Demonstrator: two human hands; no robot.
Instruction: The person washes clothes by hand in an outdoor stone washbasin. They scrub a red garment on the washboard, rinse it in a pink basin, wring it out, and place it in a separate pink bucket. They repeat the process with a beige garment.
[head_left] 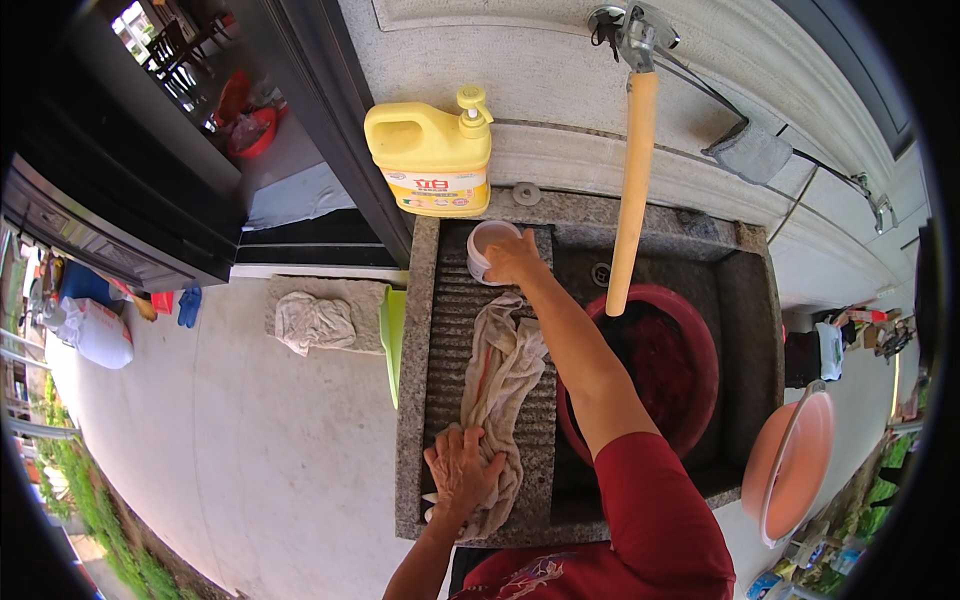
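Note:
A wet, greyish-white towel (508, 372) with an orange stripe lies lengthwise over the ribbed washboard (447, 340) on the sink's left side. My left hand (463, 472) holds its lower left part against the board, fingers bent over the cloth and thumb apart. At the board's far end stands a small white tub (494, 236), its rim gripped by my right hand (512, 258); some fingertips are hidden. My right forearm stretches over the board's edge. In the basin beside it sits a dark red washbasin (700, 365) with dark water or cloth inside.
A yellow pump jug (432, 160) stands on the stone sink's (410, 420) back left corner. A tan tube (634, 190) hangs from the tap over the basin. Right of the sink leans a pink basin (790, 465); left lie a green plastic piece (394, 335) and a crumpled cloth (314, 322).

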